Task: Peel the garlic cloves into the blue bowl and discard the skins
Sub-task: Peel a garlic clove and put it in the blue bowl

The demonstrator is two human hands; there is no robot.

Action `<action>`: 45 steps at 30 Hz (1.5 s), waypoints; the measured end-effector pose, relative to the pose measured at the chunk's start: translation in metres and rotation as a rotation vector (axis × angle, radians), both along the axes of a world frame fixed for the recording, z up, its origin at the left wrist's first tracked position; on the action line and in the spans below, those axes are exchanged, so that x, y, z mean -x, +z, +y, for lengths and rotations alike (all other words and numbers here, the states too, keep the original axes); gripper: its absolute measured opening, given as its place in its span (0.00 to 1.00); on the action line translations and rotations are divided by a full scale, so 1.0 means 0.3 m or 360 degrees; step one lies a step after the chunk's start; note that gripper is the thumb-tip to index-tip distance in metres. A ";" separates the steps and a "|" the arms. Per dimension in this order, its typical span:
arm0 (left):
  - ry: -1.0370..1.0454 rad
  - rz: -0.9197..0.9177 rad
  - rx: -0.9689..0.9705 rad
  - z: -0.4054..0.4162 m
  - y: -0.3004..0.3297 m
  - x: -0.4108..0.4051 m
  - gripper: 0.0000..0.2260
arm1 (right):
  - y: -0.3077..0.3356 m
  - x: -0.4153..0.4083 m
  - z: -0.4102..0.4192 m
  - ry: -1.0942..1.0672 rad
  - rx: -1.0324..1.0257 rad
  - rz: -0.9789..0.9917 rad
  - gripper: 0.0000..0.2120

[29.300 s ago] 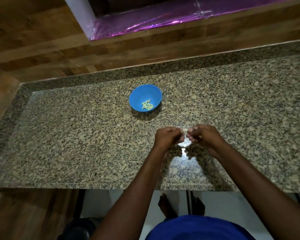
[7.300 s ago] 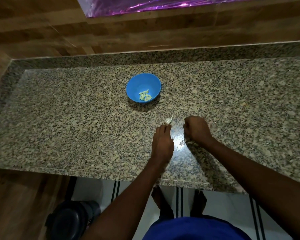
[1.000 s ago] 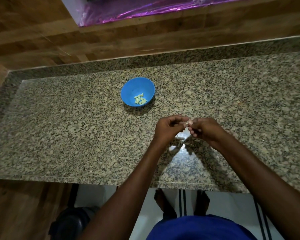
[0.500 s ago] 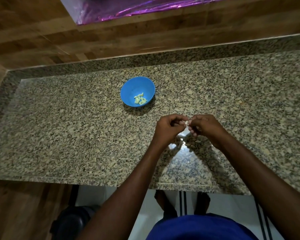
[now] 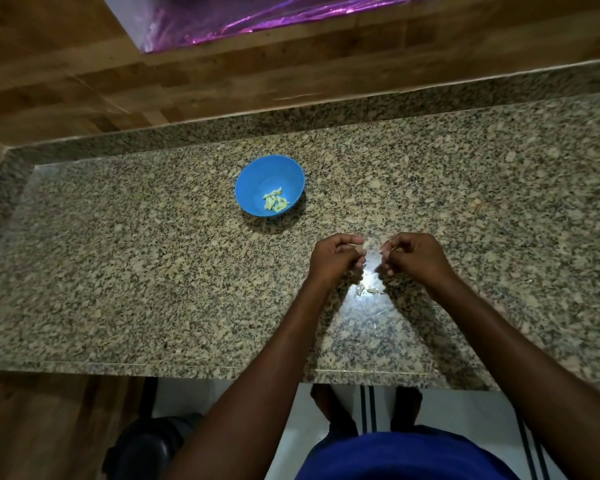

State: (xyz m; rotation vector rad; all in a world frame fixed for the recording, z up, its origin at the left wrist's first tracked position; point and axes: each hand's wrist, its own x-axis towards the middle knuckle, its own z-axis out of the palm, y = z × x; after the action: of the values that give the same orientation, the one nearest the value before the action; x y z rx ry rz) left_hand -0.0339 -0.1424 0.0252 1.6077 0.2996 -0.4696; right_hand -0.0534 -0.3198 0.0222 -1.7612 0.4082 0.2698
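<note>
Above the near half of the speckled granite worktop [image 5: 153,271], both hands hover close together, a small gap between them. Left hand [image 5: 336,258] has its fingers curled, thumb and forefinger pinching a small pale piece that looks like a garlic clove [image 5: 359,250]. Right hand [image 5: 413,256] also has its fingers curled, tips pinched together on something too small to make out, perhaps a bit of skin. Just below the hands, a few papery skins [image 5: 368,290] lie on the worktop in a bright reflection. Farther back and to the left stands the blue bowl [image 5: 257,178], upright, with several peeled cloves [image 5: 275,201] gathered in its bottom.
</note>
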 end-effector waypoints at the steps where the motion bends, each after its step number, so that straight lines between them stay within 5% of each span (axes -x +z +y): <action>1: 0.0002 -0.0005 -0.0054 -0.005 -0.015 -0.007 0.06 | -0.013 -0.001 -0.001 -0.0023 0.0068 0.0001 0.06; 7: 0.0036 -0.0216 -0.0552 -0.081 -0.088 -0.042 0.06 | -0.066 0.005 -0.008 0.0091 0.0602 -0.0032 0.06; 15: -0.0018 -0.0478 -0.0922 -0.038 -0.139 -0.013 0.09 | -0.061 0.044 -0.005 0.0090 0.0712 -0.0168 0.08; 27: -0.0071 -0.0552 -0.0771 0.040 -0.096 0.056 0.17 | -0.075 0.068 0.031 0.0192 0.0841 -0.0196 0.11; 32: 0.0135 -0.0598 -0.0920 0.090 -0.118 0.087 0.10 | -0.082 0.070 0.043 0.0245 0.0900 -0.0175 0.08; 38: -0.0413 -0.0611 -0.1186 0.073 -0.153 0.138 0.14 | -0.112 0.093 0.043 0.0376 0.1319 -0.0114 0.05; 42: -0.0684 -0.0805 -0.1199 0.004 -0.172 0.186 0.18 | -0.125 0.144 0.070 0.0544 0.1229 -0.0198 0.12; 45: -0.0623 -0.0879 -0.1165 -0.020 -0.181 0.209 0.09 | -0.149 0.181 0.093 0.0466 0.1176 -0.0311 0.09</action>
State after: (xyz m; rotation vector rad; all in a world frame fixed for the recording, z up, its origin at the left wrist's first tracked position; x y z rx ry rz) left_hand -0.0967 -0.1484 -0.0292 2.4506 -0.3116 -0.1870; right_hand -0.1076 -0.2919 -0.0225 -2.5544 0.1005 0.1557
